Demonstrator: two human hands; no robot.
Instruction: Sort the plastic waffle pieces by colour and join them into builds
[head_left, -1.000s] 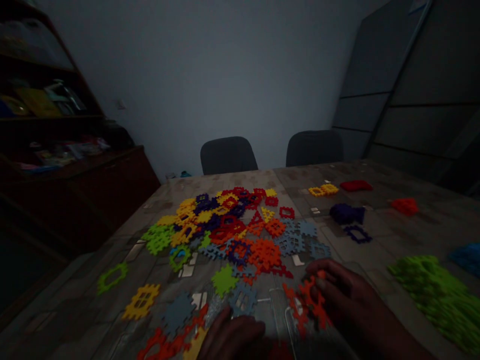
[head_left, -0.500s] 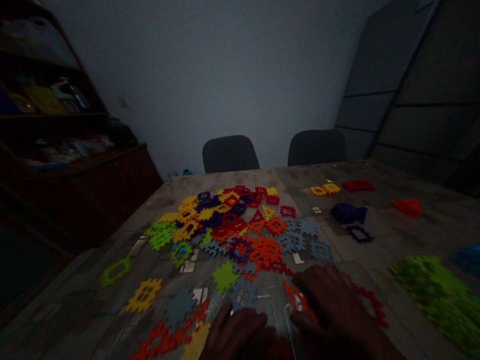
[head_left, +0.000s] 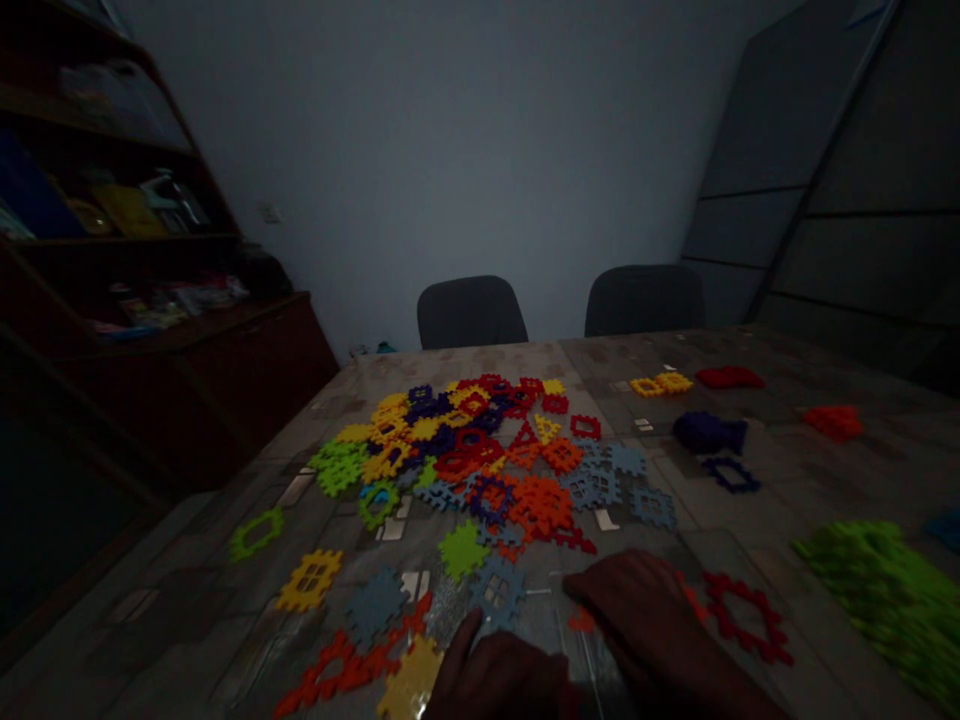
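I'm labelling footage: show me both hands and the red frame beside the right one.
Left hand [head_left: 499, 677]: head view, back of hand.
Right hand [head_left: 643, 607]: head view, back of hand.
Red frame [head_left: 717, 594]: head view, left rim.

From my end I have both hands low in view, just beside each other. My left hand shows its dark back, one finger stretched forward apart from the rest, which bend inward; its wrist is out of sight. My right hand is palm down, fingers close together and angled forward and inward. Behind it, my right forearm slants toward the lower right. The dimness keeps me from judging either grip.
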